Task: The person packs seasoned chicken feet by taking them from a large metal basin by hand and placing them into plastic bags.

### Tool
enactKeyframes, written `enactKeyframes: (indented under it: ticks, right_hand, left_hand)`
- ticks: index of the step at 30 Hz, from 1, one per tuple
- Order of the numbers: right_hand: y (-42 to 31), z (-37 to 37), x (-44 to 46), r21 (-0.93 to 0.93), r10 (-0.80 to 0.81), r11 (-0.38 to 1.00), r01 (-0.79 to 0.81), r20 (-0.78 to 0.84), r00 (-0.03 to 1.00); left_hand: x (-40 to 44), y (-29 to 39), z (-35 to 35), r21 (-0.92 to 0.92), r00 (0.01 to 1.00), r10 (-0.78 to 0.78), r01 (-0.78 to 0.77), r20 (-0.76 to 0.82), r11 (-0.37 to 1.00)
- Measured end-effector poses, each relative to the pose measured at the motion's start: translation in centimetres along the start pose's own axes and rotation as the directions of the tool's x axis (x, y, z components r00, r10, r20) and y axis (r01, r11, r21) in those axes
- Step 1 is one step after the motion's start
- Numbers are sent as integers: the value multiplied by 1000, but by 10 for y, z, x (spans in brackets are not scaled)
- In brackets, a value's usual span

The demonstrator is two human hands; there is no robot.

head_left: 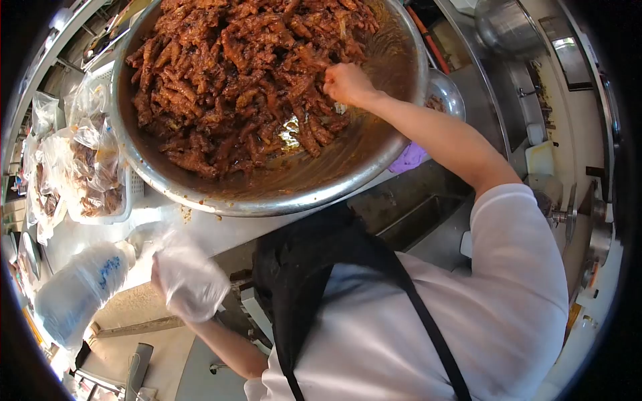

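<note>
Lg. metal bowl (267,204) sits on the steel surface (155,218), in front of the person. Inside it: a big heap of reddish-brown glazed pieces, look like chicken feet (227,87), piled mostly toward the bowl's L & far side; bare, sauce-smeared inner wall shows on its R & near side. R hand (349,85), bare, is inside the bowl at the heap's R edge, forearm crossing over the rim; grip looks bunched, fingers curled together against the feet, but can't tell if it's clamped on a piece. L hand (190,277) is outside the bowl, below its near-L rim, w/ a clear plastic bag (200,284) around it; blurred, so can't tell if that grip is apart or together. Farther L of the bowl's near side, past that hand: bundle of clear plastic w/ blue marks (80,291). Just L of the bowl: white basket (137,190) w/ bagged brown food (93,167) in it. R of the bowl, near its rim: a small bowl (449,90), partly hidden, & a purple sheet (409,158) under the R forearm. Well apart, farther R of the bowl: a metal pot (511,30).
</note>
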State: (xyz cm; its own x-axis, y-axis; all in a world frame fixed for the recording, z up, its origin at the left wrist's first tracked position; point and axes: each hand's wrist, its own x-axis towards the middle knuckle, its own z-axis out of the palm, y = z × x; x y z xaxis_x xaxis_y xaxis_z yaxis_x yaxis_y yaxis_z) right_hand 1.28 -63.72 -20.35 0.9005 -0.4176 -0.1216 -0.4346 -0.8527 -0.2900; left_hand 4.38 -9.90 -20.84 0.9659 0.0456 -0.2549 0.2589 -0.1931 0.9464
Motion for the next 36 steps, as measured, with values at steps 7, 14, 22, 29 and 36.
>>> enactKeyframes:
  ticks: [7, 14, 22, 29, 36]
  right_hand:
    - [-22, 31, -9, 277, -252, 941, 193, 196, 948]
    - [-102, 76, 23, 157, 42, 985, -71, 179, 983]
    - [-6, 14, 4, -49, -322, 926, 375, 416, 850]
    - [8, 34, -10, -32, -270, 878, 478, 790, 550]
    - [-18, 61, -2, -28, -25, 998, 56, 648, 761]
  left_hand:
    - [71, -83, -12, 356, 988, -2, 58, -157, 933]
    - [113, -64, -1, 602, 964, 122, 48, -238, 797]
    - [-7, -28, 42, 503, 880, 442, -307, -172, 808]
    - [4, -54, 60, 778, 819, 572, -386, 41, 496]
    - [-10, -40, 12, 718, 910, 350, -90, -222, 690]
